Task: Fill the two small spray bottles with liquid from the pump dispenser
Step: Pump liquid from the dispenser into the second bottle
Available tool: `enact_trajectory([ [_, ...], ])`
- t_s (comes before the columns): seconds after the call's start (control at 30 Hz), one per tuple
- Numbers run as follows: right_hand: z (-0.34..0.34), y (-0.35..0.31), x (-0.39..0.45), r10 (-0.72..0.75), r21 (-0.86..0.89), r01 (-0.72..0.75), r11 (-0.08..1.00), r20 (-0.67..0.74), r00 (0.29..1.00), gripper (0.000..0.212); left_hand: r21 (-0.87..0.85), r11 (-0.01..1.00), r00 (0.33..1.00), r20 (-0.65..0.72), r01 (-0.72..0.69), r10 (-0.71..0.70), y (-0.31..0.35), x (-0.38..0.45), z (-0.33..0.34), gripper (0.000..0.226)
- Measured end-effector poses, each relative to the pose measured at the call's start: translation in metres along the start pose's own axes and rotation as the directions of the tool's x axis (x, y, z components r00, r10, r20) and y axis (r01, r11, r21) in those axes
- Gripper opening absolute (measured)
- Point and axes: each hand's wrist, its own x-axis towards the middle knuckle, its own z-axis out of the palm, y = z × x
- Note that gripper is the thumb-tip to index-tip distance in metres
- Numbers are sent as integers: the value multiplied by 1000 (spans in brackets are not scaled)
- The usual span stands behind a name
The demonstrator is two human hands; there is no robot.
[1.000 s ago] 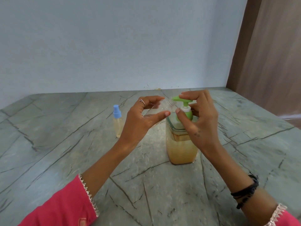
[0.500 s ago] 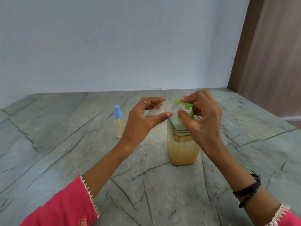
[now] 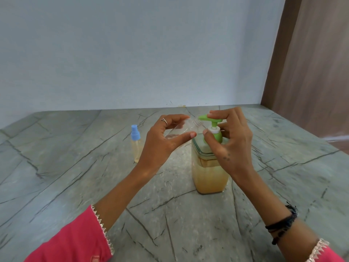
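Your left hand (image 3: 166, 140) pinches the clear bottle (image 3: 181, 129), tilted, mouth seemingly under the spout; your right hand (image 3: 230, 140) curls fingers on the pump dispenser (image 3: 209, 173), mid-table, ready to press.

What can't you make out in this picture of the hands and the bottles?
- Head view: the clear bottle in the left hand is see-through, partly behind fingers; its fill level is unclear.
- The right hand covers part of the pump dispenser.
- Whether liquid is leaving the nozzle: too small to tell.
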Motion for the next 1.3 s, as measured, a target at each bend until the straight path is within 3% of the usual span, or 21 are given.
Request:
enact_trajectory([
  [0.4,-1,-2,10,19,39,-19,999,4,1000,16,18,1000,1000,5,4,-4,1,0,2,42],
  [0.63,-1,0,3,-1,16,1,1000,1,1000,25,4,1000,1000,-2,-3,3,0,0,1,43],
  [0.8,-1,-3,5,55,69,-54,996,-10,998,44,3,1000,1000,-4,-4,4,-1,1,1,44],
  [1.3,-2,-4,11,97,93,-99,991,27,995,40,33,999,1000,4,-9,9,-1,1,0,45],
])
